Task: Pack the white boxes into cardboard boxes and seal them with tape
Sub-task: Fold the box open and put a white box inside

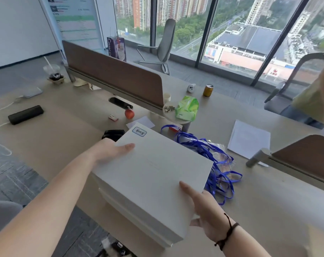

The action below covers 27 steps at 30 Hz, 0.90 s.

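Head view, items listed outward from your hands.

Left hand (109, 151): grips the far-left edge of the top white box (157, 164), thumb laid flat on the lid, remaining fingers hidden under the edge.

Right hand (204, 206): holds the near-right corner of the same box, thumb stretched along the lid, fingers curled down the side. A dark cord bracelet (228, 232) sits on that wrist.

Top white box: carried between both your hands, tilted, with a blue-edged handwritten label (139, 132) at its far corner. It lies on a stack of further white boxes (144, 216), whose layered edges show below it at the near edge of the worktop (268, 201).

Blue lanyards (213, 158): a tangled heap just right of the stack, on the worktop.

White paper sheet (249, 139): flat, farther right.

Black object (114, 134): just beyond your left hand, partly hidden by the box.

Red apple (129, 113) and small red box (113, 118): beyond that, near the brown divider panel (113, 75).

Green wipes pack (187, 108): on a small round stand at the divider's end.

Yellow can (208, 90): upright, farther back.

Black case (25, 115): far left, well apart.

Grey chair (165, 45): by the window.
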Each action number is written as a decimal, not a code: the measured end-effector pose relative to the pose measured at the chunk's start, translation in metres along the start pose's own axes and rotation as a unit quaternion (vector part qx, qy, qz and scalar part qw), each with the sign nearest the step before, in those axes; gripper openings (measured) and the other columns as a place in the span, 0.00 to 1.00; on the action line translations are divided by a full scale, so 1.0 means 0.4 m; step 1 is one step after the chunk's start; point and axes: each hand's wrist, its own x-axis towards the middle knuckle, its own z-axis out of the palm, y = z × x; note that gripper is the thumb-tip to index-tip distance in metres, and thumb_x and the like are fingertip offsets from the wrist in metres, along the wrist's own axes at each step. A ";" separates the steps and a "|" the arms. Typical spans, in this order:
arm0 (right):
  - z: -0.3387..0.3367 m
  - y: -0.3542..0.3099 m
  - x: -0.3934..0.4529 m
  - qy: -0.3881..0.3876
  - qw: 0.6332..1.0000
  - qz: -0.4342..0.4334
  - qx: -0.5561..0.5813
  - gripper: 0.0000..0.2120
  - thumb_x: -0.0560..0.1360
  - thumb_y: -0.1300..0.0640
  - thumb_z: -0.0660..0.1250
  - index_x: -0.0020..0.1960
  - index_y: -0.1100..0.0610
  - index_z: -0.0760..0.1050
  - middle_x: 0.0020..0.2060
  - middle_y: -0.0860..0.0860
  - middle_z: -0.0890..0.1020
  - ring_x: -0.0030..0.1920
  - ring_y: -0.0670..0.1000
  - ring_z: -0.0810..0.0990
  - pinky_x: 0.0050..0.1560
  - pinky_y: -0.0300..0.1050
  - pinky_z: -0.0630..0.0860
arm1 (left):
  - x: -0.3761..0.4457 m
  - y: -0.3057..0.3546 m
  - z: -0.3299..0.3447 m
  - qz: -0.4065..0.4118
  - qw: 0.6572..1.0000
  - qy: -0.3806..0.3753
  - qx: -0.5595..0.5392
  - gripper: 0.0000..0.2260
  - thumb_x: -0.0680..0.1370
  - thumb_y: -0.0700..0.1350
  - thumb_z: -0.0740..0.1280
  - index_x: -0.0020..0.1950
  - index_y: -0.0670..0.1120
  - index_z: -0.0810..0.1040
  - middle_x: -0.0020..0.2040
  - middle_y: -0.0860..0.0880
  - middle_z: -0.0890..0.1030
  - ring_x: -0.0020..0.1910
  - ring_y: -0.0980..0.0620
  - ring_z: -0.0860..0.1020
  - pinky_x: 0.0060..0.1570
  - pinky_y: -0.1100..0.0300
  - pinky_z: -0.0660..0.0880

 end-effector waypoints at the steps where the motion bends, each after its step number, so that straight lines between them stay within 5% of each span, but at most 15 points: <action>1: 0.002 0.002 0.008 0.001 1.000 0.002 0.008 0.24 0.70 0.36 0.73 0.63 0.45 0.79 0.53 0.40 0.86 0.59 0.49 0.83 0.63 0.63 0.77 | 0.004 -0.002 -0.009 -0.006 1.000 -0.023 -0.016 0.21 0.71 0.63 0.74 0.46 0.44 0.87 0.43 0.47 0.88 0.43 0.46 0.87 0.52 0.49 0.82; 7: 0.011 0.014 0.014 -0.001 0.998 0.003 0.062 0.26 0.68 0.38 0.76 0.63 0.45 0.79 0.53 0.42 0.87 0.57 0.49 0.84 0.63 0.64 0.77 | 0.036 -0.023 -0.028 -0.026 0.993 -0.109 -0.045 0.27 0.70 0.64 0.75 0.54 0.42 0.86 0.51 0.43 0.87 0.50 0.40 0.86 0.61 0.41 0.78; 13: 0.023 0.024 0.022 0.004 0.992 -0.009 0.125 0.21 0.72 0.45 0.75 0.63 0.47 0.79 0.53 0.45 0.87 0.56 0.50 0.86 0.61 0.66 0.78 | 0.034 -0.011 -0.015 -0.033 0.987 -0.127 -0.096 0.20 0.78 0.56 0.69 0.61 0.43 0.83 0.55 0.43 0.86 0.54 0.40 0.84 0.62 0.43 0.76; 22: -0.020 0.032 0.009 0.033 0.981 -0.041 0.186 0.18 0.74 0.51 0.75 0.62 0.56 0.81 0.52 0.54 0.87 0.54 0.58 0.86 0.62 0.62 0.79 | -0.025 -0.018 0.026 -0.060 0.979 -0.144 -0.133 0.22 0.70 0.57 0.77 0.58 0.46 0.86 0.55 0.44 0.86 0.54 0.40 0.85 0.65 0.41 0.75; 27: -0.089 0.042 -0.046 0.047 0.975 -0.062 0.210 0.16 0.76 0.54 0.73 0.62 0.58 0.81 0.53 0.56 0.87 0.55 0.60 0.85 0.60 0.62 0.80 | -0.093 0.026 0.092 -0.015 0.982 -0.124 -0.142 0.16 0.74 0.54 0.74 0.57 0.46 0.86 0.53 0.46 0.87 0.51 0.42 0.86 0.62 0.42 0.77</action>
